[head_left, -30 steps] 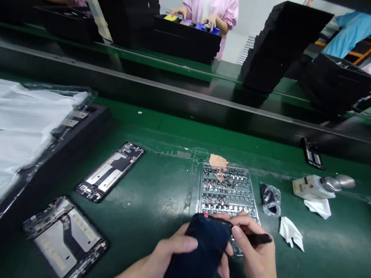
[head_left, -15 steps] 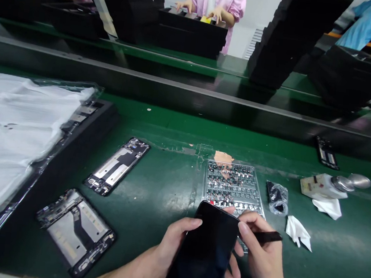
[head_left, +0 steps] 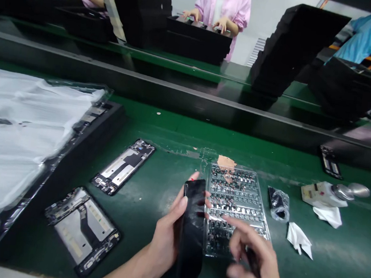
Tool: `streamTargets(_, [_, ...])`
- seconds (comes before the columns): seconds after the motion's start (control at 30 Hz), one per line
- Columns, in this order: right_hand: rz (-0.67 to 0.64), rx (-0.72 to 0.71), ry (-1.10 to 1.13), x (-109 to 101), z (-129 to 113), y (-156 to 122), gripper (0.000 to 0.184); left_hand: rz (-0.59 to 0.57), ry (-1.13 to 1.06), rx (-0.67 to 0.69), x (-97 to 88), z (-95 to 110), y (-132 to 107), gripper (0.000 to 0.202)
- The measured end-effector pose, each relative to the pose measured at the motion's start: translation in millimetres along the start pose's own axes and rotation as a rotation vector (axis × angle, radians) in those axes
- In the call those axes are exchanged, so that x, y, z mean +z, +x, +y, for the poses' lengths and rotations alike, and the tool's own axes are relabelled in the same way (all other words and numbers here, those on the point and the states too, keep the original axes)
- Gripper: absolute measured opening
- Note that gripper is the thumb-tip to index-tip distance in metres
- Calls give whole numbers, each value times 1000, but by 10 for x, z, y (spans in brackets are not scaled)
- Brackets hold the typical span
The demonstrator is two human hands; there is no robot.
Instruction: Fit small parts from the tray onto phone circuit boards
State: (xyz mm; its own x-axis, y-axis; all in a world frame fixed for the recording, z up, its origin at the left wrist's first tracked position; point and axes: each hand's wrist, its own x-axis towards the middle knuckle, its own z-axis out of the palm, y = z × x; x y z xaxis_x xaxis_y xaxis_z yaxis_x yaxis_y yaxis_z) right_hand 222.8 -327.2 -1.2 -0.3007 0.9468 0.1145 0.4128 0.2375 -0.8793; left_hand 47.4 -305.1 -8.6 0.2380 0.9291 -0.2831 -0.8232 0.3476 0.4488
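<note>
L hand (head_left: 165,238) fingers clenched on black phone (head_left: 192,232); R hand (head_left: 255,261) over clear tray (head_left: 237,193), grip unclear.

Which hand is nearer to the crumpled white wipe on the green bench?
Right. The right hand hovers over the clear parts tray, left of the wipe. The left hand is farther off, past the tray's other side, holding a black phone.
</note>
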Motion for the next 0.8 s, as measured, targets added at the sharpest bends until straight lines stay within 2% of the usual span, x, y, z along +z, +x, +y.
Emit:
streamTargets(0.07, [-177, -54, -88, 41, -77, -9, 63, 131, 106, 123, -25, 51, 27, 57])
streamTargets(0.17, [-223, -24, -225, 59, -137, 68, 40, 236, 235, 272, -36, 80, 73, 65])
streamTargets(0.23, [-186, 52, -194, 14, -127, 208, 28, 213, 283, 303, -27, 72, 88, 72])
streamTargets(0.3, [-120, 204, -30, -61, -87, 433, 25, 161, 313, 270, -14, 55, 84, 74])
streamTargets(0.37, [13, 394, 208, -134, -18, 750, 27, 132, 376, 252, -8, 46, 67, 69])
streamTargets(0.4, [125, 457, 309, -161, 28, 938, 27, 127, 435, 269, -12, 52, 58, 65])
streamTargets(0.43, [194, 460, 332, -182, 82, 1141, 26, 124, 510, 302, -22, 70, 49, 61])
streamTargets(0.53, [316, 462, 312, -226, 282, 1772, 23, 105, 814, 450, -102, 226, 47, 54])
streamTargets(0.63, [409, 499, 274, -288, 474, 2260, 25, 152, 1276, 619, -271, 525, 98, 54])
streamTargets(0.7, [452, 514, 250, -346, 566, 2415, 27, 299, 1651, 712, -416, 744, 166, 54])
streamTargets(0.8, [482, 502, 213, -434, 634, 2354, 27, 565, 2097, 718, -633, 987, 312, 57])
